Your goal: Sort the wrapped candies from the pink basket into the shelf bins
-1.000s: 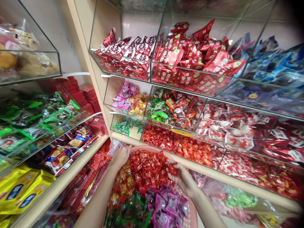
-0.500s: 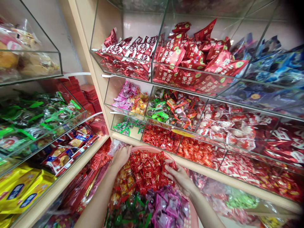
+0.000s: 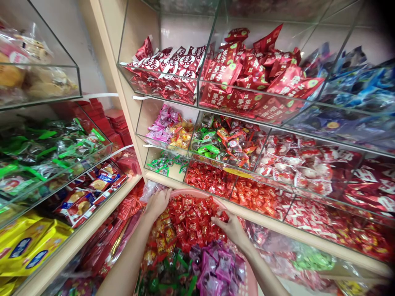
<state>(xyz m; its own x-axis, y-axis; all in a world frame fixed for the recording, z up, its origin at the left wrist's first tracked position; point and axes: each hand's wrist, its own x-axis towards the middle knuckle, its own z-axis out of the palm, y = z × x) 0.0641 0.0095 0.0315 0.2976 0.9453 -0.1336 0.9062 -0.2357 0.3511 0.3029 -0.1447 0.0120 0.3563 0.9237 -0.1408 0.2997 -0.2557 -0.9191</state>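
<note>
A round pink plastic basket (image 3: 251, 273) holds wrapped candies in separate heaps: red candies (image 3: 193, 220), amber-yellow ones (image 3: 160, 238), green-and-dark ones (image 3: 173, 269) and purple ones (image 3: 217, 267). My left hand (image 3: 158, 203) is closed over the basket's far left rim. At the right side of the red heap, my right hand (image 3: 231, 228) has its fingers curled inward around a red-wrapped candy (image 3: 226, 214), which shows only in part.
Clear-fronted candy bins (image 3: 212, 176) rise in tiers beyond the basket, with a wooden shelf edge (image 3: 277, 226) close to its right. On the left stand more bins (image 3: 77, 164) and yellow packets (image 3: 33, 246). Bagged goods (image 3: 311, 257) lie below the right shelf.
My right hand's fingers have drawn closer together at the right of the red candies. The left hand and the basket have stayed in place.
</note>
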